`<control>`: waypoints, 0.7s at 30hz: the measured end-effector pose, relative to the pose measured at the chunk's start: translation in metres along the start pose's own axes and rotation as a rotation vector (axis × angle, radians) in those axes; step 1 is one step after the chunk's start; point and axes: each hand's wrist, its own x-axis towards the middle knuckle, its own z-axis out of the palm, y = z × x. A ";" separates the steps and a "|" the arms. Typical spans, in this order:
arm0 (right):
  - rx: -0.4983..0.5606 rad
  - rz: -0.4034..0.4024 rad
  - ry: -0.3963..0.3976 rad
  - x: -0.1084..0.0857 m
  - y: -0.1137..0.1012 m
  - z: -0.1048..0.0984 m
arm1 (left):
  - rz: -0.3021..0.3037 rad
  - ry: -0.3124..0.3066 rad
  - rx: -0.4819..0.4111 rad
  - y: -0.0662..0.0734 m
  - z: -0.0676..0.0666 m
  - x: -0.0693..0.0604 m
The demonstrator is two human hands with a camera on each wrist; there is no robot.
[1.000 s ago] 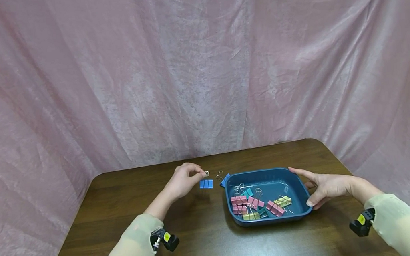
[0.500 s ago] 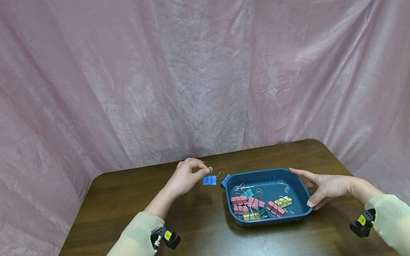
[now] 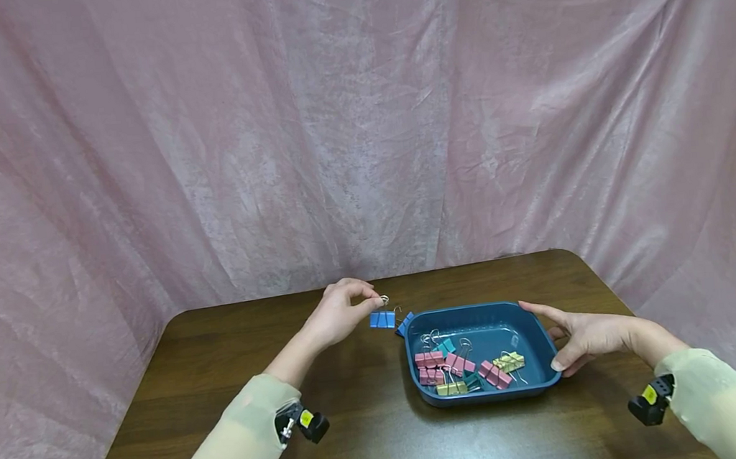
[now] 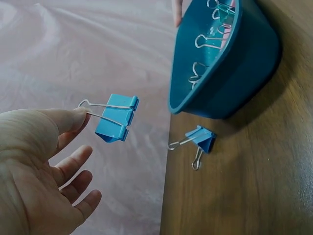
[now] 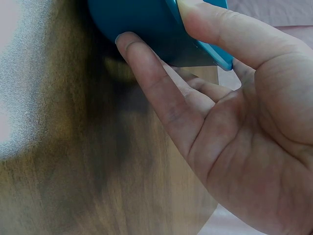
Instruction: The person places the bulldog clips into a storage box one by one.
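My left hand (image 3: 342, 312) pinches a blue binder clip (image 3: 383, 320) by its wire handles, between thumb and index finger. The clip hangs above the table with its blue body away from the fingertips; the other fingers are loosely spread in the left wrist view. A second blue binder clip (image 4: 201, 138) lies on the table against the left side of a dark blue tray (image 3: 485, 395). At the tray's right end, my right hand (image 3: 587, 338) holds on, its thumb (image 5: 210, 22) over the rim and a finger (image 5: 146, 68) against the outer wall.
Inside the tray are several binder clips: pink ones (image 3: 459, 363), yellow ones (image 3: 508, 361) and teal ones (image 3: 445, 346), mostly toward its left and front. The brown wooden table (image 3: 224, 385) ends at the back before a pink curtain (image 3: 360, 129).
My left hand has lifted the blue binder clip slightly and carried it to the right and away from me, closer to the second blue clip. The right hand and the tray have stayed put.
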 end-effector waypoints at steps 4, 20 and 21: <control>0.000 0.002 0.001 0.000 0.000 0.000 | 0.016 0.002 -0.006 0.003 0.001 0.002; -0.022 0.003 0.011 0.002 0.000 0.000 | 0.070 0.002 -0.012 0.012 0.008 0.006; -0.021 0.003 0.012 0.002 0.000 0.000 | 0.069 -0.002 -0.013 0.013 0.009 0.007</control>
